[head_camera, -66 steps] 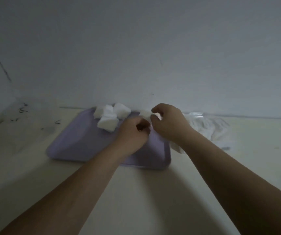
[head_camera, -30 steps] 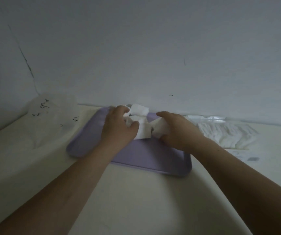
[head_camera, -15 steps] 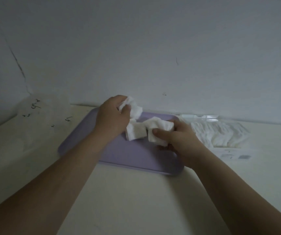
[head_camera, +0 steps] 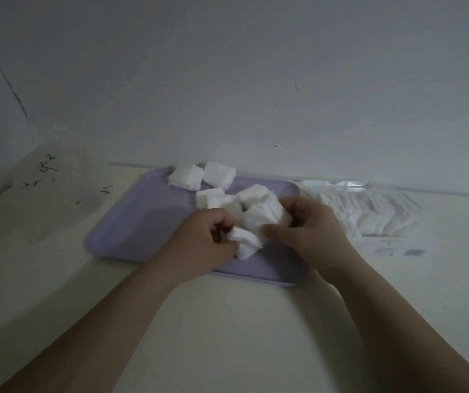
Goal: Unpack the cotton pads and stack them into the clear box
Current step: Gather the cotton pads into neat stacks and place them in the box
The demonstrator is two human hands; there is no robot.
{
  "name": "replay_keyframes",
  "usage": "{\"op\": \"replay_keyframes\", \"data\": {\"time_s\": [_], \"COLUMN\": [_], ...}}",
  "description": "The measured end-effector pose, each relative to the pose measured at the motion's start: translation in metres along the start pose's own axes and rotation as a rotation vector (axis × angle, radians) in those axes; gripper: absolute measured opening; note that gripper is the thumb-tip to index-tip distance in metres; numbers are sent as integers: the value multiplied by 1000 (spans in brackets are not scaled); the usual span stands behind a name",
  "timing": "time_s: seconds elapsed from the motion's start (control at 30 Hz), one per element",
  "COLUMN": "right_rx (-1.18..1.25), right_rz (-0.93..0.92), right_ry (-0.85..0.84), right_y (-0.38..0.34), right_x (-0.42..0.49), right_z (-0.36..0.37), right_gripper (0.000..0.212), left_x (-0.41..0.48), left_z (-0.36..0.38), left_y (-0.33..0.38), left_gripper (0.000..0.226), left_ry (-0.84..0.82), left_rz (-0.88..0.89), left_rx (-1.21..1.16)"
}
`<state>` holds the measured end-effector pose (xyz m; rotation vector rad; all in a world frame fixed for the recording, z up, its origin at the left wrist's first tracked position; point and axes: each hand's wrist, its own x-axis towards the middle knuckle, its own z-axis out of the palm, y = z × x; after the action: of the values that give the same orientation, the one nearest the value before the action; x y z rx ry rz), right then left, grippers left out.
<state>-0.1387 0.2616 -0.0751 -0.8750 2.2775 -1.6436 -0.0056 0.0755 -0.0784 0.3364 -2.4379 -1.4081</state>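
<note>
White square cotton pads lie in small stacks on a lilac tray [head_camera: 142,222]. Two stacks [head_camera: 200,175] sit at the tray's far edge, and more pads [head_camera: 216,199] lie in its middle. My left hand [head_camera: 202,239] pinches a few pads [head_camera: 244,242] over the tray's near half. My right hand [head_camera: 309,231] grips a thicker stack of pads [head_camera: 264,217] right beside them. Both hands nearly touch. I cannot make out the clear box for certain.
An opened plastic pack [head_camera: 369,214] with more white pads lies to the right of the tray, against the wall. A crumpled clear bag with dark marks [head_camera: 51,188] lies at the left. The pale tabletop stretches toward me.
My left hand left the far pads and came back to the tray's near half holding a few pads. My right hand lifted its stack beside it. The view shifted slightly.
</note>
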Motion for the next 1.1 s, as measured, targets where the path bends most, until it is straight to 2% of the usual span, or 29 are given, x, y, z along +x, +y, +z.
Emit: {"op": "replay_keyframes", "data": {"time_s": [0.07,0.2,0.3,0.47,0.73,0.83,0.9,1.0,1.1], "right_rx": [-92,-205,-244,-171,-158,-70,-126,-253,-276], "right_rz": [-22,-27,-57,-60,-96,-52,-62,-110,-119], "right_ry": [15,2,-36,-45,-78,-193,-222,-147,-161], "right_y": [0,-2,-4,-5,-9,-9,-10,-9,-8], "right_x": [0,-1,-3,-6,-9,-11,-13,-12,-11], "right_z": [1,8,11,11,12,10,11,16,15], "right_gripper": [30,34,41,46,34,46,56,45,49], "left_x": [-2,-5,-4,-3,1,4,2,0,0], "left_z": [-3,-11,-7,1,2,4,5,2,-2], "left_y": [0,1,-1,-3,-5,-9,-9,-6,-3], "left_gripper": [18,16,11,9,34,24,23,18,14], "left_ry": [-24,-94,-37,18,155,158,105,24,89], "left_rz": [29,9,19,21,-54,-2,19,21,-28], "left_rx": [18,-119,-89,-109,-91,-16,-46,-113,-147]}}
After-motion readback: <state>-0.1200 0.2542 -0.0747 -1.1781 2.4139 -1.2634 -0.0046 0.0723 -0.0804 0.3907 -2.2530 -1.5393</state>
